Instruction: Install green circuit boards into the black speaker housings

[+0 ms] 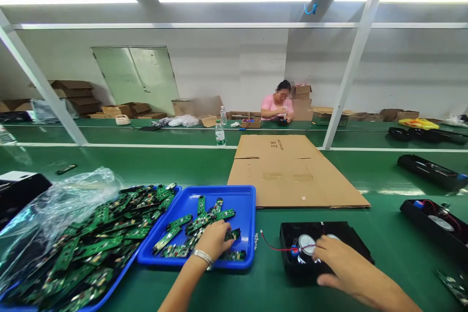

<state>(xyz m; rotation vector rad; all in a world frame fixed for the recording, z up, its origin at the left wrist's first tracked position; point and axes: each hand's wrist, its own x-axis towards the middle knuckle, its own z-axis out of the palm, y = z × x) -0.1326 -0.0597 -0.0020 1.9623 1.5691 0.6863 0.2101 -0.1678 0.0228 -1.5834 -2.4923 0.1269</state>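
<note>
My left hand (215,240), with a silver bracelet on its wrist, reaches into a blue tray (241,200) and its fingers close on one of the green circuit boards (199,223) lying there. My right hand (341,265) lies flat with fingers spread on a black plastic housing (292,236) that holds a round speaker (306,243) and red wires. Several small white screws (256,240) lie between the tray and the housing.
A second blue tray heaped with circuit boards (102,243) and a clear plastic bag (62,204) sit at the left. A flattened cardboard sheet (288,168) lies ahead. More black housings (435,222) lie at the right. A seated person (277,105) works at the far bench, among boxes and water bottles (220,134).
</note>
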